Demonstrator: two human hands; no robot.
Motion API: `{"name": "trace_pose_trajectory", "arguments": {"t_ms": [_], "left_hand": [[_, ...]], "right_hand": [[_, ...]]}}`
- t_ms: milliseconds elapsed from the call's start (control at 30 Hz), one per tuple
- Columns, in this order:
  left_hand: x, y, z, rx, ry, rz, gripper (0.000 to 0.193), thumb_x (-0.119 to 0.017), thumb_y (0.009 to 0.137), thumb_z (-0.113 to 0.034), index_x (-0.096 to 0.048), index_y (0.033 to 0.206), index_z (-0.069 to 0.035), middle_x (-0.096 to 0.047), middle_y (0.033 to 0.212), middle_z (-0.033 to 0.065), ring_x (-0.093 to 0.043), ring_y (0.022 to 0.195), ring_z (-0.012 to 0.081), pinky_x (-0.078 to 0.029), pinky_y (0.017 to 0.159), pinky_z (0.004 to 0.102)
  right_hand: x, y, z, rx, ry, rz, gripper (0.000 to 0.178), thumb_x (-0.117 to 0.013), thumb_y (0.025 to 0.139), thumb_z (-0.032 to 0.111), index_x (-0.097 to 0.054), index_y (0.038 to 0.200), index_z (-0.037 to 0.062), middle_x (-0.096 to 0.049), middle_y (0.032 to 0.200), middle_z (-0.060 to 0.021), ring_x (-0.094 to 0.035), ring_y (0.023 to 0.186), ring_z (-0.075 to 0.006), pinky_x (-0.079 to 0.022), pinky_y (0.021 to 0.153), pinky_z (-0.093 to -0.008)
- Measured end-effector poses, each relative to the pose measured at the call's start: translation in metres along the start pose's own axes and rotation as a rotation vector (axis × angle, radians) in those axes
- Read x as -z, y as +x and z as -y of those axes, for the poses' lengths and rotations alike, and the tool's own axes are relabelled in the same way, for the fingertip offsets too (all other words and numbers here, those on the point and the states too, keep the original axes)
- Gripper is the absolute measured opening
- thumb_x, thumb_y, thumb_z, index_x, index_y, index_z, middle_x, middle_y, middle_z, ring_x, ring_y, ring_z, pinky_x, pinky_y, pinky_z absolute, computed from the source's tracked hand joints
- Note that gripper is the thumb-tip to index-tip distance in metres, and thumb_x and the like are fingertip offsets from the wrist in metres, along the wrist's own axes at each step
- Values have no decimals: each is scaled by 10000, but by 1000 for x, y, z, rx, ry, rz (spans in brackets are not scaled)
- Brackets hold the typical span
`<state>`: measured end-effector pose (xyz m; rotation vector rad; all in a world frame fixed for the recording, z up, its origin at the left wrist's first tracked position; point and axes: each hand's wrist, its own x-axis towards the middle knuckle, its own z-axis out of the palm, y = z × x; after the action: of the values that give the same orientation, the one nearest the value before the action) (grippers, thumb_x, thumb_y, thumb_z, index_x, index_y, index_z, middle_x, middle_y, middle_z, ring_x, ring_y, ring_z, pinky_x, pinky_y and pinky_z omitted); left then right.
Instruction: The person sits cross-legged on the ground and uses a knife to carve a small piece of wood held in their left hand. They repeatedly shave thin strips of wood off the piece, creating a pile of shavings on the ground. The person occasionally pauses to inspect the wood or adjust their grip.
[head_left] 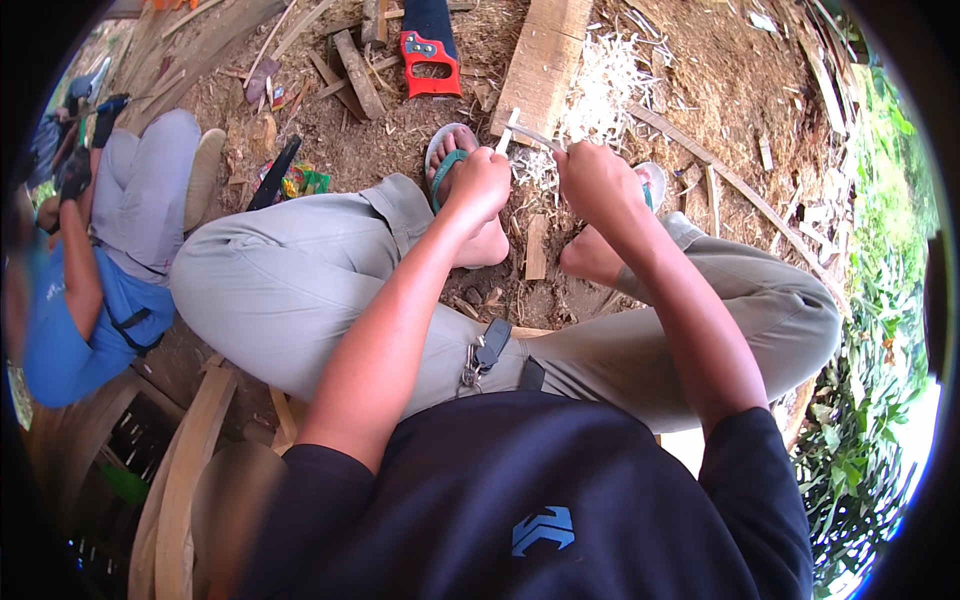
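left hand [482, 186]: fist closed on near end of a thin pale wood strip [509, 130] | right hand [597, 180]: closed around a slim blade-like tool [540, 138], tip against the strip | strip: held above the person's feet, just in front of the wood shavings [600, 95] | plank [543, 60]: beyond the strip | red-handled saw [429, 55]: left of plank
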<state>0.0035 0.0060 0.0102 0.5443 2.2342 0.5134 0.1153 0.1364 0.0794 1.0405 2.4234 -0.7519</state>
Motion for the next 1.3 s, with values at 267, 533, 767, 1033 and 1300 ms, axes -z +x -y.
{"name": "trace_pose_trajectory", "arguments": {"t_ms": [267, 533, 767, 1033, 1300], "left_hand": [[2, -15, -11, -53, -240, -100, 322, -487, 877, -168, -633, 956, 108, -648, 932, 328, -628, 952, 480, -506, 860, 479], [-19, -6, 2, -309, -51, -30, 344, -473, 925, -194, -622, 929, 116, -636, 946, 355, -640, 965, 459, -508, 840, 499], [-32, -2, 0, -175, -214, -53, 312, -507, 892, -170, -630, 849, 113, -641, 901, 339, -649, 925, 453, -519, 805, 495], [-30, -7, -4, -80, -259, -115, 310, -488, 914, -178, -591, 909, 115, -643, 883, 330, -646, 905, 463, -515, 797, 500], [-18, -15, -7, -7, -320, -19, 353, -558, 841, -162, -527, 1000, 151, -621, 967, 379, -638, 964, 479, -520, 853, 503]], "right_hand": [[-11, 18, -4, -89, -77, 19, 434, -447, 993, 359, -699, 973, 7, -682, 911, -272, -662, 929, -425, -505, 848, -507], [-27, 24, -10, -38, -87, -18, 446, -464, 974, 393, -696, 951, 13, -669, 924, -281, -632, 924, -463, -497, 826, -513], [-23, 28, -7, -41, -62, 1, 437, -475, 969, 397, -694, 940, 20, -664, 912, -282, -631, 898, -461, -494, 815, -512], [-11, 14, 8, -40, -106, 14, 441, -464, 977, 388, -689, 979, 9, -668, 933, -279, -627, 932, -464, -493, 837, -515], [-3, 12, 16, -57, -145, 46, 439, -451, 980, 393, -691, 1028, 29, -680, 972, -260, -646, 956, -433, -496, 857, -507]]}}
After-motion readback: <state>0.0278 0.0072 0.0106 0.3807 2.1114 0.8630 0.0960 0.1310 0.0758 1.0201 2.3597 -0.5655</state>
